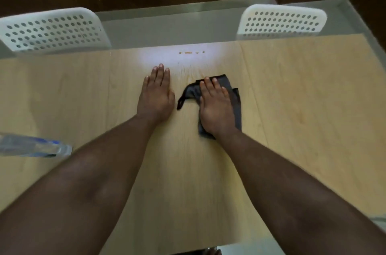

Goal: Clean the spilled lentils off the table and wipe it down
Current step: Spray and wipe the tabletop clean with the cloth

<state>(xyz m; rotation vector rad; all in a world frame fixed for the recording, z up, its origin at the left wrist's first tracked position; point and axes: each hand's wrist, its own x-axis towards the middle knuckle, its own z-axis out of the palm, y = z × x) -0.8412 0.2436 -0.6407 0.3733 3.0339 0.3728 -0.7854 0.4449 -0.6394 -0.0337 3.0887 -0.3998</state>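
Observation:
A dark grey cloth (235, 96) lies crumpled on the light wooden table (302, 96), right of centre. My right hand (215, 106) presses flat on the cloth with straight fingers. My left hand (156, 92) rests flat on the bare tabletop just left of the cloth, fingers together and pointing away from me. A faint damp streak (188, 71) shows on the wood beyond the cloth. No lentils are visible on the table.
A clear spray bottle (35, 147) with blue markings lies blurred at the left edge. Two white perforated chairs, the left chair (52, 29) and the right chair (282, 20), stand at the table's far side. A bright light reflection (158, 56) sits near the far edge.

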